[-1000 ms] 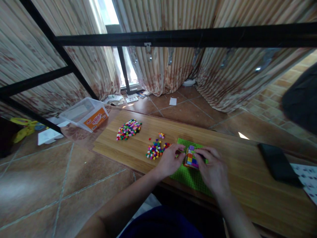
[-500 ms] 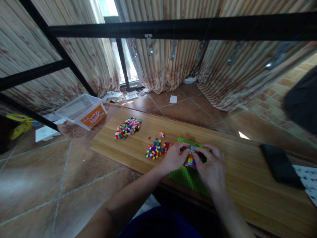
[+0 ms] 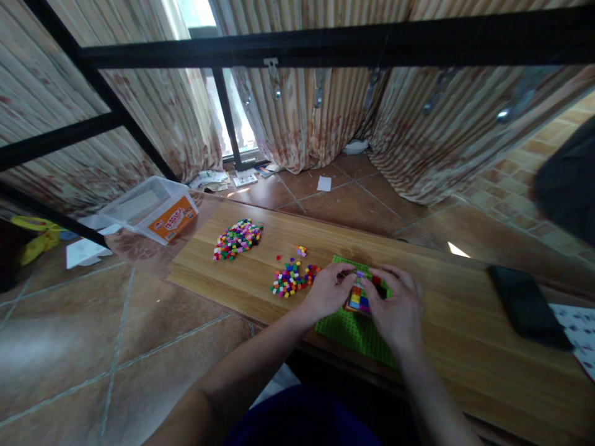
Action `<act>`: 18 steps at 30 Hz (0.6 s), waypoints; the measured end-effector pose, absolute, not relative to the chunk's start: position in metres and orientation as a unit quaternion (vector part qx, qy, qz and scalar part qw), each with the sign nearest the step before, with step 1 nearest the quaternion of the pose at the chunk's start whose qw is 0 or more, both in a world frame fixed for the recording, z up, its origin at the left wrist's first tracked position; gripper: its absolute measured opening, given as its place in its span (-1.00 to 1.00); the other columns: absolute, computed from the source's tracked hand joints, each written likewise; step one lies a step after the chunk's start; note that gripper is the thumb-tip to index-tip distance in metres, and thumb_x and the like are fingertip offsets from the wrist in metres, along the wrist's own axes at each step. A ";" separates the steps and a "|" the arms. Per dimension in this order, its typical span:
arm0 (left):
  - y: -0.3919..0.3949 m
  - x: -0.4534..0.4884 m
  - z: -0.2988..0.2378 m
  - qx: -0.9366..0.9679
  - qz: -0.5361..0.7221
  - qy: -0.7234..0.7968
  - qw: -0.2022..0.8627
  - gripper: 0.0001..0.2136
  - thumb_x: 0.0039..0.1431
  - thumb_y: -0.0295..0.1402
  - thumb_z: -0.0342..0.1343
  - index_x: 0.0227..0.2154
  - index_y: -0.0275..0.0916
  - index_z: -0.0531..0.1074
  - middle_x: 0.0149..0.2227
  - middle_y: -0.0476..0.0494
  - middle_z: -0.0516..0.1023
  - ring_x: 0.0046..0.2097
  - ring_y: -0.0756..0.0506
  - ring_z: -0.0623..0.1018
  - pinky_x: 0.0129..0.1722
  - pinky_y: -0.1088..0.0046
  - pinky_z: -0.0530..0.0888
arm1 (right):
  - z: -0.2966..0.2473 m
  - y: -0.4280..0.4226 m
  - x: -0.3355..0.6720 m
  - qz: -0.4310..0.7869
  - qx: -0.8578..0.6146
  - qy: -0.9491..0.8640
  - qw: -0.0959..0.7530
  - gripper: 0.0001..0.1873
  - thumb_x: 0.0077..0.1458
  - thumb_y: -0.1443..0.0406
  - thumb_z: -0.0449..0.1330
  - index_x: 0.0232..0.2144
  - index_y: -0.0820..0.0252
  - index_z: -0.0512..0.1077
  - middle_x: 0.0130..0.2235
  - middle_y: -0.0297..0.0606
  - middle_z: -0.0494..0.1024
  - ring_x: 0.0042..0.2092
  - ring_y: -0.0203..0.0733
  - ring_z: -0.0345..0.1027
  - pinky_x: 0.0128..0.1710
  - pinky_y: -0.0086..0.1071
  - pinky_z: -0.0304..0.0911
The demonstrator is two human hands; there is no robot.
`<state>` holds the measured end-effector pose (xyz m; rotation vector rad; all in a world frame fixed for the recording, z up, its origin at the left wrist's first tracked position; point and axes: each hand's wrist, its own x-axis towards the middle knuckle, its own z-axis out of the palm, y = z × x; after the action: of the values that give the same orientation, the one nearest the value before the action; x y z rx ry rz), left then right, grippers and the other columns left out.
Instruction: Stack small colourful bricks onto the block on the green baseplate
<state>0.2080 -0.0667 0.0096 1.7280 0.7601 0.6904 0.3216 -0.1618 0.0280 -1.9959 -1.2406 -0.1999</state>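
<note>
A green studded baseplate (image 3: 349,327) lies on the wooden table (image 3: 455,334), close to its near edge. On the plate stands a small block of many-coloured bricks (image 3: 358,300). My left hand (image 3: 326,289) and my right hand (image 3: 395,308) flank this block, fingertips curled in and meeting at its top around a small purple brick (image 3: 360,274). Which hand holds the brick is unclear. Just left of the plate is a loose heap of small coloured bricks (image 3: 290,279), and a larger heap (image 3: 237,238) lies farther left.
A clear plastic box with an orange label (image 3: 151,210) sits at the table's far left corner. A black phone (image 3: 523,301) and a printed sheet (image 3: 579,331) lie at the right. Black metal frame bars (image 3: 325,43) cross overhead. Tiled floor and curtains lie beyond.
Both hands have drawn closer together over the top of the brick block, fingertips now meeting there. The view has shifted slightly.
</note>
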 end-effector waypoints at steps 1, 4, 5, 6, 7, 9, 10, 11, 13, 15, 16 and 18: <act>-0.067 0.208 0.009 0.723 0.291 0.322 0.538 -0.77 0.20 -0.35 0.06 -0.15 -0.29 0.50 -0.23 -0.17 0.59 -0.20 -0.09 0.54 -0.19 0.41 0.49 | 0.028 -0.161 0.322 -0.069 -0.783 -0.483 0.387 -0.63 0.12 0.03 0.15 -0.24 0.17 0.56 -0.07 -0.04 0.50 -0.01 0.05 0.32 0.05 0.00 0.17; -0.066 0.209 0.008 0.714 0.299 0.317 0.549 -0.77 0.20 -0.35 0.05 -0.16 -0.30 0.51 -0.22 -0.17 0.59 -0.19 -0.09 0.54 -0.16 0.40 0.48 | 0.027 -0.159 0.323 -0.024 -0.786 -0.461 0.412 -0.61 0.07 0.01 0.18 -0.25 0.17 0.56 -0.07 -0.04 0.51 0.00 0.04 0.33 0.07 0.00 0.16; -0.065 0.208 0.008 0.711 0.302 0.311 0.553 -0.77 0.21 -0.35 0.04 -0.15 -0.30 0.52 -0.22 -0.17 0.59 -0.18 -0.09 0.54 -0.15 0.39 0.48 | 0.027 -0.158 0.324 -0.003 -0.786 -0.451 0.422 -0.61 0.06 0.00 0.20 -0.25 0.17 0.56 -0.07 -0.05 0.51 0.00 0.04 0.34 0.06 0.00 0.17; -0.065 0.209 0.008 0.709 0.305 0.304 0.558 -0.76 0.21 -0.35 0.03 -0.16 -0.30 0.52 -0.21 -0.16 0.60 -0.18 -0.09 0.55 -0.13 0.39 0.48 | 0.026 -0.158 0.326 0.022 -0.785 -0.443 0.433 -0.60 0.04 0.00 0.21 -0.26 0.17 0.57 -0.07 -0.07 0.52 -0.01 0.03 0.36 0.06 -0.01 0.18; -0.064 0.209 0.009 0.707 0.306 0.299 0.563 -0.76 0.22 -0.36 0.02 -0.16 -0.29 0.52 -0.21 -0.16 0.60 -0.18 -0.08 0.55 -0.13 0.40 0.48 | 0.025 -0.157 0.328 0.050 -0.783 -0.435 0.442 -0.60 0.02 0.00 0.22 -0.26 0.16 0.57 -0.08 -0.08 0.54 -0.02 0.01 0.38 0.05 -0.02 0.20; -0.063 0.209 0.009 0.702 0.303 0.293 0.574 -0.77 0.23 -0.36 0.00 -0.19 -0.28 0.54 -0.23 -0.13 0.61 -0.21 -0.07 0.55 -0.13 0.41 0.47 | 0.022 -0.156 0.331 0.103 -0.778 -0.421 0.455 -0.60 -0.01 0.00 0.24 -0.27 0.15 0.57 -0.12 -0.12 0.57 -0.06 -0.01 0.42 0.01 -0.06 0.25; -0.062 0.210 0.009 0.698 0.299 0.292 0.581 -0.77 0.22 -0.35 0.01 -0.20 -0.28 0.54 -0.24 -0.12 0.61 -0.22 -0.06 0.55 -0.15 0.42 0.47 | 0.021 -0.155 0.333 0.127 -0.775 -0.414 0.460 -0.60 -0.02 -0.01 0.25 -0.27 0.15 0.58 -0.15 -0.14 0.59 -0.08 -0.03 0.44 -0.02 -0.08 0.28; -0.062 0.210 0.009 0.692 0.295 0.291 0.591 -0.77 0.22 -0.35 0.01 -0.21 -0.28 0.54 -0.26 -0.11 0.61 -0.24 -0.06 0.55 -0.17 0.43 0.48 | 0.019 -0.155 0.334 0.148 -0.774 -0.403 0.465 -0.59 -0.04 -0.01 0.26 -0.27 0.15 0.58 -0.18 -0.15 0.60 -0.12 -0.03 0.46 -0.05 -0.10 0.31; -0.062 0.211 0.008 0.681 0.290 0.282 0.610 -0.79 0.20 -0.33 0.05 -0.23 -0.28 0.55 -0.29 -0.10 0.61 -0.26 -0.05 0.54 -0.20 0.44 0.48 | 0.018 -0.154 0.335 0.183 -0.774 -0.374 0.476 -0.54 -0.08 -0.03 0.28 -0.24 0.17 0.58 -0.23 -0.16 0.62 -0.19 -0.05 0.49 -0.15 -0.14 0.36; -0.062 0.211 0.007 0.671 0.290 0.270 0.627 -0.80 0.18 -0.32 0.08 -0.25 -0.29 0.55 -0.30 -0.11 0.60 -0.27 -0.05 0.54 -0.22 0.45 0.48 | 0.019 -0.153 0.333 0.212 -0.773 -0.343 0.490 -0.49 -0.12 -0.04 0.30 -0.22 0.20 0.58 -0.27 -0.15 0.63 -0.26 -0.07 0.50 -0.24 -0.20 0.38; -0.062 0.211 0.007 0.668 0.289 0.267 0.632 -0.80 0.18 -0.31 0.08 -0.25 -0.29 0.55 -0.30 -0.11 0.61 -0.27 -0.05 0.54 -0.22 0.45 0.47 | 0.020 -0.153 0.332 0.224 -0.773 -0.328 0.495 -0.48 -0.13 -0.04 0.31 -0.21 0.21 0.58 -0.28 -0.16 0.63 -0.29 -0.09 0.50 -0.27 -0.22 0.38; -0.062 0.211 0.006 0.663 0.289 0.266 0.637 -0.80 0.18 -0.31 0.09 -0.26 -0.28 0.55 -0.30 -0.11 0.61 -0.27 -0.05 0.54 -0.21 0.45 0.48 | 0.023 -0.152 0.330 0.240 -0.772 -0.307 0.501 -0.47 -0.16 -0.03 0.32 -0.21 0.22 0.59 -0.32 -0.17 0.63 -0.35 -0.12 0.48 -0.33 -0.25 0.38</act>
<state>0.2111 -0.0616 0.0061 1.5147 0.6072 0.6599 0.3299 -0.1523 0.0230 -1.8665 -0.7427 0.5812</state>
